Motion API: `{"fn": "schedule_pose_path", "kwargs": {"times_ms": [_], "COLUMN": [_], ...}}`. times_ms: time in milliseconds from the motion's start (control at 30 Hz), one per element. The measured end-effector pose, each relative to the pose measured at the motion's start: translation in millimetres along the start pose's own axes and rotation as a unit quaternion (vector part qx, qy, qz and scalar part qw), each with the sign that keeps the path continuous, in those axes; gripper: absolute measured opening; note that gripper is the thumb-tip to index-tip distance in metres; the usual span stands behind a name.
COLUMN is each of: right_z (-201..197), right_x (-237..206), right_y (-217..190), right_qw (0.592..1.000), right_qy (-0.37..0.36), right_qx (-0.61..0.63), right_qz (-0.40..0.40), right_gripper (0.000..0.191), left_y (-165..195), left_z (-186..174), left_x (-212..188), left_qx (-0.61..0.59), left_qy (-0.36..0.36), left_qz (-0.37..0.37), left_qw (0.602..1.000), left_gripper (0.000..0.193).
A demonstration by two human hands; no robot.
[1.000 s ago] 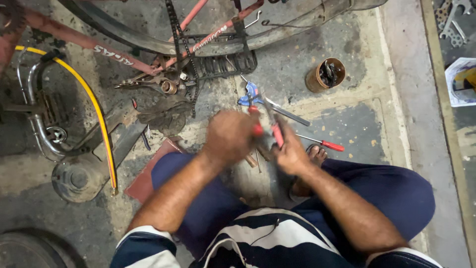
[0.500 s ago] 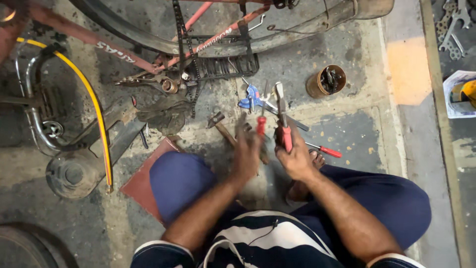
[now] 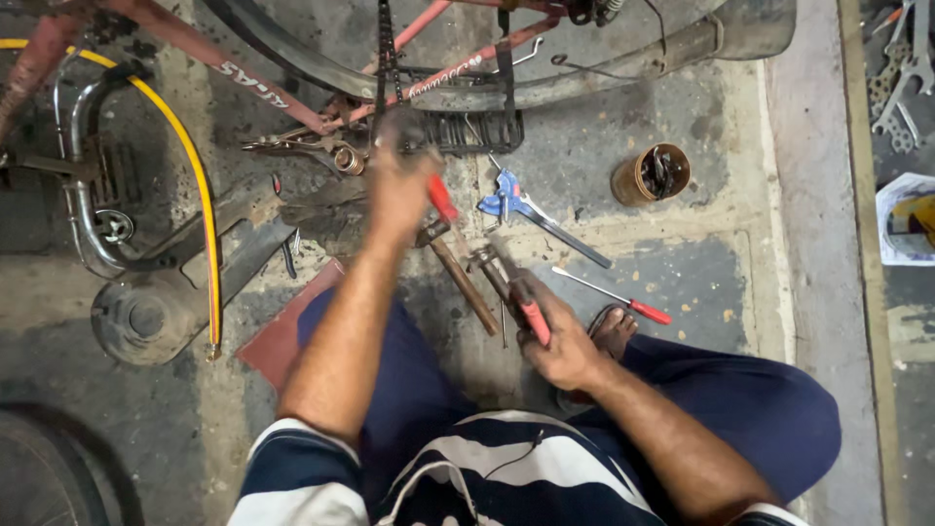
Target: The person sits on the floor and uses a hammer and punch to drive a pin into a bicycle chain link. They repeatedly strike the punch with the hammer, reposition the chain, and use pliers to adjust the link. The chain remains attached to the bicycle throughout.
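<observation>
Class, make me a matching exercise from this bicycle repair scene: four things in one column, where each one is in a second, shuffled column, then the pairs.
Things
1. pliers
2. screwdriver
3. tin
4. hammer

Places
A. lying on the floor between the two hands
B. held in the right hand
C. standing on the floor near the wheel rim, bits of metal inside
D. lying on the floor beside the foot

Pairs: 1-B, 2-D, 3-C, 4-A

Left hand [image 3: 397, 190] gripping red-handled tool [image 3: 440, 198] by bicycle frame [image 3: 292, 97], right hand [image 3: 560, 341] holding red-handled pliers [image 3: 521, 302], hammer [image 3: 458, 268] on floor [image 3: 701, 273]
</observation>
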State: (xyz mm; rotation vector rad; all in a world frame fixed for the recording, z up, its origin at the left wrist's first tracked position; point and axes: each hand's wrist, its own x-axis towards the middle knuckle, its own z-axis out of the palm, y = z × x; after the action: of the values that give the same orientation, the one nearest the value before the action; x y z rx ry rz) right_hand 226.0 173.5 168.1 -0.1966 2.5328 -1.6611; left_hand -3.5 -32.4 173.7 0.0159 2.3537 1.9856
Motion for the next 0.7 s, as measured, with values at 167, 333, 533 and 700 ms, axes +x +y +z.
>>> {"fn": "schedule_pose_path", "kwargs": {"times_ms": [167,333,533,700], "right_z": [-11.1,-8.7,13.3,7.8], "right_x": [9.6,18.5,8.9,-1.0], "right_y": [18.7,39.5,24.1,14.1], "right_qw": [0.981,0.972,0.998,0.991], "right_qy": [0.058,0.068,-0.019,-0.039], "right_qx": [0.111,0.084,-0.011,0.085], "right_qz": [0.146,0.209,0.055,0.093], "right_gripper": [0.082,0.086,0.095,0.085], "left_y": [-29.1,-3.4,11.0,-30.7], "left_z": [56.3,43.9,4.5,-6.2], "left_x": [-118.3,-186.8,-77.1,-17.9], "left_qx": [0.101,-0.083,0.258,0.164], "left_qy": [-0.03,-0.187,-0.002,0.135], "left_qz": [-0.104,0.083,0.255,0.205], "left_qw": [0.989,0.975,0.932,0.955], "left_gripper": [0.05,0.079,0.027,0.05]}}
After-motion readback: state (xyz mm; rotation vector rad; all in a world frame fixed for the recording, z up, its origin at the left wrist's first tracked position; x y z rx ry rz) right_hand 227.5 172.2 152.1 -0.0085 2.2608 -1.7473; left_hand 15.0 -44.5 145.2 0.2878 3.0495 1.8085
